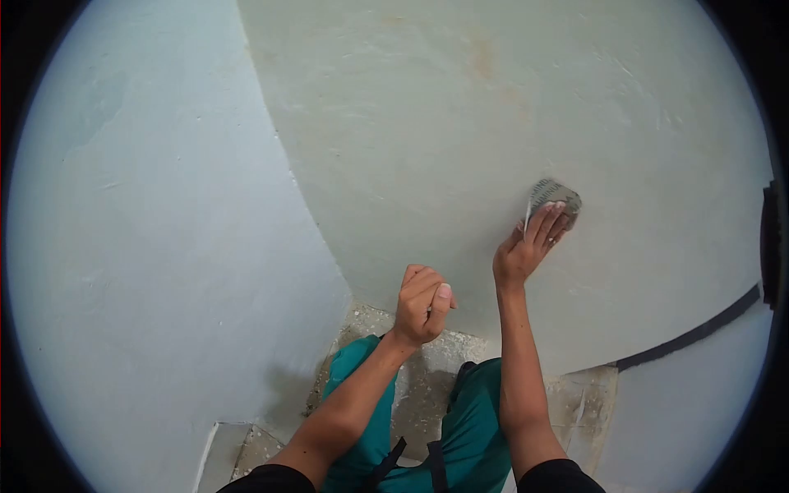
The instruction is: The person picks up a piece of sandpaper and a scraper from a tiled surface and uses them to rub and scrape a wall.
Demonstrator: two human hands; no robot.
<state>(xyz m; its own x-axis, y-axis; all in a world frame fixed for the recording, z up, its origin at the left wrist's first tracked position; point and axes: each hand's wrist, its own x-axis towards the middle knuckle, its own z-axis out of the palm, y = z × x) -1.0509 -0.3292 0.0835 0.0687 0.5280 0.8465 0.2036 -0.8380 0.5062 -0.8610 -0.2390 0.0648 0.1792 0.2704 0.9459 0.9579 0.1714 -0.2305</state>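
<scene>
My right hand (534, 238) presses a piece of sandpaper (552, 193) flat against the greenish wall (427, 148). Dark print shows on the sheet's grey-brown backing, and its left edge stands slightly off the wall. The fingers lie over its lower part. My left hand (423, 304) is curled into a loose fist in front of the lower wall, thumb towards me; I see nothing held in it.
A pale bluish wall (164, 230) meets the greenish one at a corner on the left. Below is a speckled, dusty floor (423, 386) between my teal-trousered legs (477, 419). A dark strip (690, 329) runs along the lower right, with a dark object (770, 246) at the edge.
</scene>
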